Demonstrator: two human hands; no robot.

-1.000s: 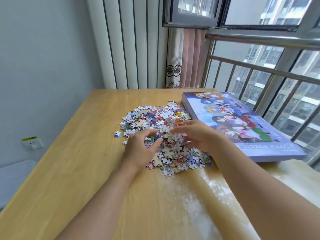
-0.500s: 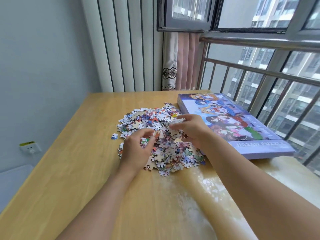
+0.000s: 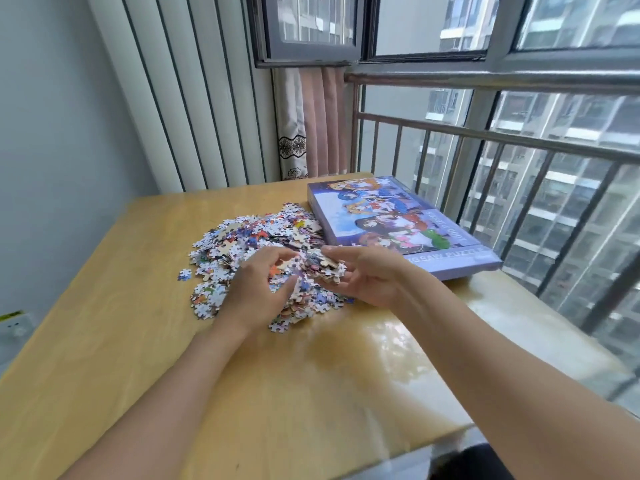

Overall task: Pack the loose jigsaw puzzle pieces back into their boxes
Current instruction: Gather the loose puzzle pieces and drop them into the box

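Over the pile (image 3: pixel 249 244), right hand (image 3: pixel 367 278) seemingly cups pieces (image 3: pixel 323 268).

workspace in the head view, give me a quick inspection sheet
surface: wooden table, glossy glare at right.
job's things: pile of loose pieces mid-table; box closed, right of the pile, touching its edge.
clutter: stray piece left of the pile.
hands: left hand curled into the pile; right hand palm up, cupping a handful of pieces.
cables: nothing seen.
surroundings: railing and window at right, curtain behind, wall socket at left.
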